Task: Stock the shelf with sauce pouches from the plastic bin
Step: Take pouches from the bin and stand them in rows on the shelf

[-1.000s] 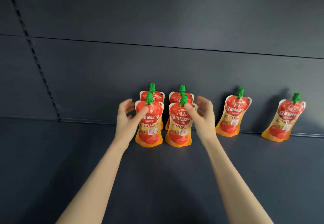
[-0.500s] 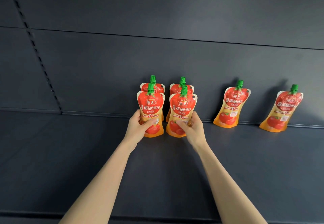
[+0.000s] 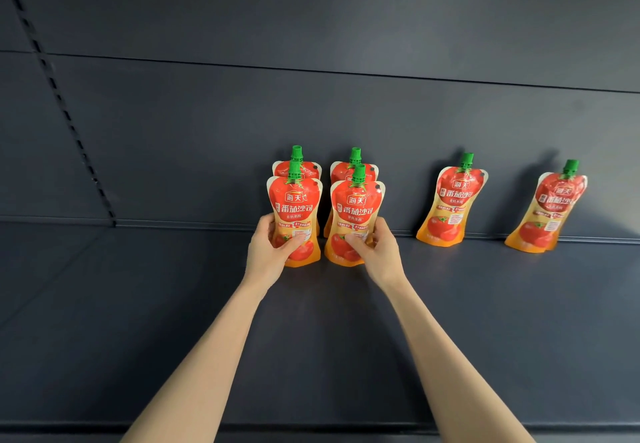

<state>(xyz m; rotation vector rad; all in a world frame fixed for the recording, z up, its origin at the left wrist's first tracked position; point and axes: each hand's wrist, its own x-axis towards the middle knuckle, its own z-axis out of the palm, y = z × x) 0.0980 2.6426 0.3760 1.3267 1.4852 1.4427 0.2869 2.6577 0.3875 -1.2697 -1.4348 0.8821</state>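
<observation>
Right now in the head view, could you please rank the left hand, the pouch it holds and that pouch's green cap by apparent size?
1. pouch
2. left hand, close to it and nearer the camera, so unsure
3. green cap, clearly smallest

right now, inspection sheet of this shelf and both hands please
surface: dark shelf, level.
job's things: front left pouch and front right pouch stand before back left pouch and back right pouch; third pouch and far right pouch stand tilted by the back panel; bin not in view.
clutter: nothing seen.
grippers: left hand grips front left pouch; right hand grips front right pouch.
cables: nothing seen.
surroundings: slotted upright at left.
</observation>
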